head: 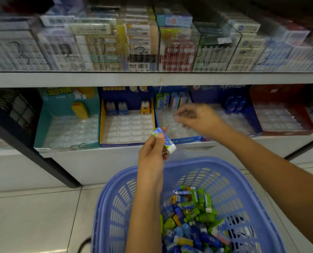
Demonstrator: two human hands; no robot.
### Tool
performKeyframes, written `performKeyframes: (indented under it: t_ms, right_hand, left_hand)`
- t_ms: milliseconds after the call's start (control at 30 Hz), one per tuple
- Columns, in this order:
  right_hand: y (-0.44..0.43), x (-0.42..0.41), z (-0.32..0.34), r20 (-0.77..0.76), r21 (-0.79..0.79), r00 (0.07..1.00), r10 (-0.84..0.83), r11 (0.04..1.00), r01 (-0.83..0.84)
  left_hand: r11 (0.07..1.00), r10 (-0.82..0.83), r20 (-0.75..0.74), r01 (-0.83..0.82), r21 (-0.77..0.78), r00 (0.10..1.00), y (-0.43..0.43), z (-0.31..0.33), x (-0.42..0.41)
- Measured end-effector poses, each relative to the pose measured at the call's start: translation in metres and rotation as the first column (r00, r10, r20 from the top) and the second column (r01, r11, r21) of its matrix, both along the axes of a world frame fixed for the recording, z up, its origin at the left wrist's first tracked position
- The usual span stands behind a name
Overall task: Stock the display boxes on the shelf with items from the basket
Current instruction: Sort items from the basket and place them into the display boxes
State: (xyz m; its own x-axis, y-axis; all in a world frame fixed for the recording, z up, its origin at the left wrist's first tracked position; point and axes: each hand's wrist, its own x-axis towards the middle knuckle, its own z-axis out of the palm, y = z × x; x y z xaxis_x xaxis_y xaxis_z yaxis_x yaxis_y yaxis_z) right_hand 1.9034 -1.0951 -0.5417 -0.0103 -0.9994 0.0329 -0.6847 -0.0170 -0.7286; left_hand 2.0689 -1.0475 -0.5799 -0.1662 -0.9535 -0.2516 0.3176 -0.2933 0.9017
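Observation:
My left hand pinches a green-and-white eraser above the blue basket, in front of the shelf edge. The basket holds several small green, blue and yellow erasers. My right hand hovers, blurred, over the blue display box with its fingers loosely curled and nothing visible in them. A few erasers stand upright at the back of that box. To the left are a blue-and-yellow display box and a teal display box, each with a few items at the back.
A red display box sits at the right of the lower shelf. The upper shelf carries clear cases packed with stationery. A black wire rack stands at the left. Pale floor tiles surround the basket.

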Motion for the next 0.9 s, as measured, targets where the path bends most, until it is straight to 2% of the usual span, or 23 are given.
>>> performKeyframes:
  t_ms: [33, 133, 233, 300, 400, 467, 533, 600, 633, 733, 900]
  right_hand:
    - [0.016, 0.006, 0.002, 0.055, 0.021, 0.996, 0.077, 0.997, -0.078]
    - [0.045, 0.013, 0.008, 0.075, 0.057, 0.974, 0.214, 0.974, -0.219]
    - [0.049, 0.009, 0.012, 0.198, 0.103, 0.966, 0.168, 0.976, -0.191]
    - [0.044, 0.007, 0.015, 0.204, 0.108, 0.967, 0.151, 0.979, -0.176]
    - [0.023, 0.002, 0.018, 0.213, 0.012, 0.976, 0.036, 0.999, -0.039]
    - [-0.001, -0.002, 0.017, 0.183, -0.12, 0.978, -0.103, 0.985, 0.126]
    - [-0.028, -0.004, 0.014, 0.083, -0.19, 0.978, -0.194, 0.96, 0.206]
    - [-0.051, -0.002, 0.008, 0.042, -0.153, 0.977, -0.211, 0.965, 0.215]
    - [-0.06, 0.0, 0.004, 0.02, -0.125, 0.98, -0.196, 0.972, 0.197]
    - [-0.079, 0.0, -0.004, -0.05, -0.072, 0.987, -0.154, 0.986, 0.15]
    - [-0.095, -0.017, -0.003, -0.047, 0.047, 0.986, -0.162, 0.985, 0.165]
  left_hand:
    - [0.997, 0.005, 0.082, 0.001, -0.075, 0.997, 0.001, -0.001, 0.001]
    - [0.958, 0.067, 0.312, 0.026, -0.285, 0.948, 0.002, -0.001, 0.002]
    - [0.943, 0.101, 0.406, 0.043, -0.329, 0.908, -0.002, 0.002, 0.002]
    - [0.924, 0.102, 0.476, 0.094, -0.37, 0.873, -0.005, 0.004, 0.001]
    - [0.891, 0.098, 0.58, 0.189, -0.414, 0.809, -0.008, -0.001, -0.003]
    - [0.855, 0.029, 0.704, 0.347, -0.386, 0.71, -0.008, -0.009, -0.008]
    - [0.803, -0.035, 0.832, 0.511, -0.306, 0.553, -0.007, -0.019, -0.017]
    - [0.755, -0.018, 0.902, 0.597, -0.27, 0.431, -0.004, -0.029, -0.022]
    - [0.743, 0.008, 0.913, 0.608, -0.279, 0.409, -0.003, -0.033, -0.023]
    - [0.727, 0.065, 0.895, 0.593, -0.345, 0.44, -0.002, -0.04, -0.023]
    - [0.721, 0.084, 0.862, 0.566, -0.399, 0.5, -0.002, -0.046, -0.024]
